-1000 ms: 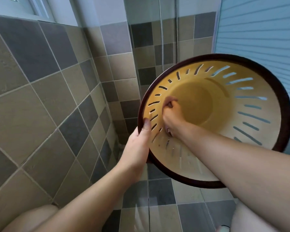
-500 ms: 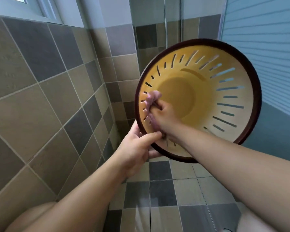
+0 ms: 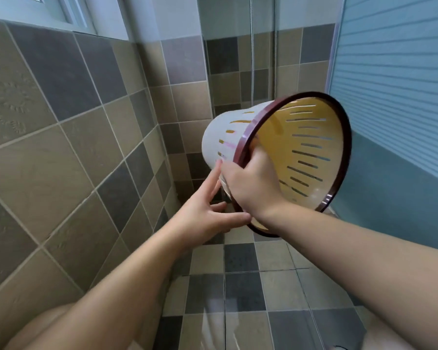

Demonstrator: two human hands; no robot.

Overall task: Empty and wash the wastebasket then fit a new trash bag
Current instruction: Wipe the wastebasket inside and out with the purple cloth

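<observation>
Yellow plastic swings aside: the wastebasket, a second ago mouth-on to the camera, now shows its white slotted outer wall, mouth tipped right toward the blue panelled door. It's held up in the air over the tiled floor, near the corner of the tiled wall. The right hand, which was rubbing deep inside, has come out and now clamps the dark red rim, fingers over the edge. The left hand has let go, fingers spread loose, one fingertip just reaching the white side.
</observation>
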